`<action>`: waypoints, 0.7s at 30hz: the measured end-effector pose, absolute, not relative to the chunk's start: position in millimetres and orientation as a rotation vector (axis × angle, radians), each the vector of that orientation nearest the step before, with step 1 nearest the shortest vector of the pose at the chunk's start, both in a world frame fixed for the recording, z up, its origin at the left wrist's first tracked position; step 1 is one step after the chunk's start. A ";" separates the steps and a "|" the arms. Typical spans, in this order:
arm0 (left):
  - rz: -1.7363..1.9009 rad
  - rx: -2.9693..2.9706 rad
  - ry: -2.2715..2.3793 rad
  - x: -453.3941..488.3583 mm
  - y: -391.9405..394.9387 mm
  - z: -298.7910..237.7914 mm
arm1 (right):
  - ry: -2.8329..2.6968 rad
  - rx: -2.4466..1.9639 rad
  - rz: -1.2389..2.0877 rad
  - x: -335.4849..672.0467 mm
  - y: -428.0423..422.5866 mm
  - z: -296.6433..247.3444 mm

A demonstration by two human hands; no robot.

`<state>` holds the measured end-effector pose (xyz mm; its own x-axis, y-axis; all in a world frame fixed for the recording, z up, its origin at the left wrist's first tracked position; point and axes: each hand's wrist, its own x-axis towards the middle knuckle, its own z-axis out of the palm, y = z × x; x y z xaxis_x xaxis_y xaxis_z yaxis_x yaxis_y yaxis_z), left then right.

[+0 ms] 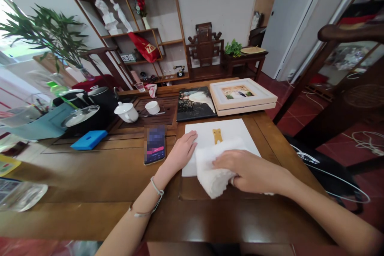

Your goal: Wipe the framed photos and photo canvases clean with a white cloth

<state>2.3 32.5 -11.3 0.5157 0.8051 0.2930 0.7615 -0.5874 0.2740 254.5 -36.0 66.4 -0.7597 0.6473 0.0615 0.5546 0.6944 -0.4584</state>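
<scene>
A white flat board (231, 134), seemingly a picture frame lying face down with a small tan hanger tab (217, 135), rests on the wooden table (90, 176). My left hand (181, 153) lies flat on its left edge, fingers stretched out. My right hand (249, 170) presses a white cloth (214, 168) onto the board's near part, fingers flat on top of it.
A phone (155, 144) lies left of the board. Behind it lie a dark photo print (195, 103) and stacked white frames (243, 96). A tea tray with a teapot (126, 111) and cup (152, 107), pots and a blue box (89, 139) stand at left.
</scene>
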 end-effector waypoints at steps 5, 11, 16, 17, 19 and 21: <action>0.589 2.650 1.349 2.9 32.0 -8.4 | -2.611 -0.998 0.425 251.0 -7.6 41.8; 0.588 2.644 1.365 4.4 31.3 -7.7 | -2.614 -1.114 0.226 244.4 3.6 27.0; 0.580 2.640 1.377 4.7 31.4 -9.3 | -2.733 -1.091 0.254 241.2 -16.8 46.5; 0.580 2.642 1.377 4.6 31.5 -9.6 | -2.749 -1.081 0.292 242.0 -22.5 51.0; 0.577 2.650 1.377 4.1 31.6 -10.1 | -2.769 -1.048 0.388 245.2 -32.6 58.5; 0.577 2.658 1.380 3.7 31.6 -10.5 | -2.765 -1.005 0.477 249.5 -38.0 63.4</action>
<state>3.7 31.6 -10.5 0.5201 0.8043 0.2873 0.7696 -0.5872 0.2509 249.5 -38.0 63.4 -0.7612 0.6472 0.0415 0.5959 0.7232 -0.3491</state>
